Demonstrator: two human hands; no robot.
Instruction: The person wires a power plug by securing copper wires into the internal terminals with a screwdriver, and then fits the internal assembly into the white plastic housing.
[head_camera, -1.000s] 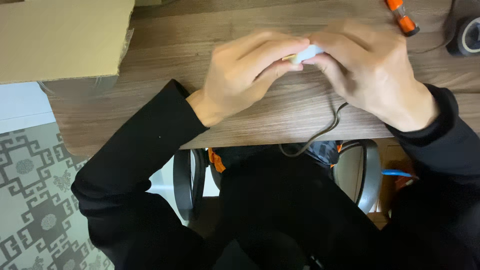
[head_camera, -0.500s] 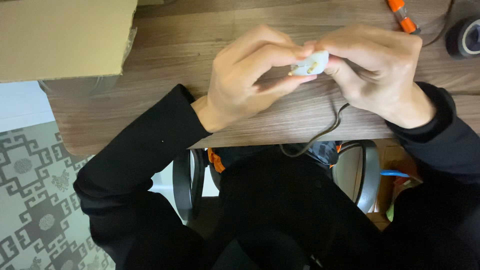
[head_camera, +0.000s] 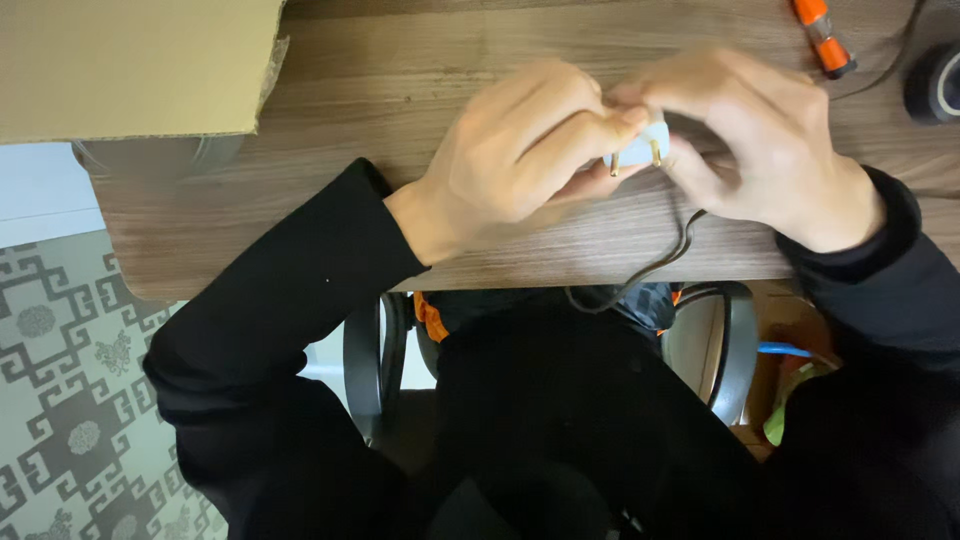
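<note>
My left hand (head_camera: 520, 150) and my right hand (head_camera: 750, 140) meet over the wooden desk (head_camera: 380, 120), both gripping a small white electrical plug (head_camera: 640, 150). Two brass pins stick out of the plug toward me. A dark cable (head_camera: 660, 262) runs from under my right hand, over the desk's near edge and down toward my lap. Both arms wear black sleeves. Most of the plug's body is hidden by my fingers.
A cardboard box (head_camera: 130, 65) sits at the desk's far left. An orange-handled tool (head_camera: 822, 35) and a roll of black tape (head_camera: 935, 85) lie at the far right. Below the desk are chair armrests (head_camera: 365, 360), a patterned rug (head_camera: 60, 400) and a blue cable (head_camera: 785, 350).
The plug has been turned between my fingers; its brass pins now show and point toward me. Both hands stayed close together over the desk's near edge.
</note>
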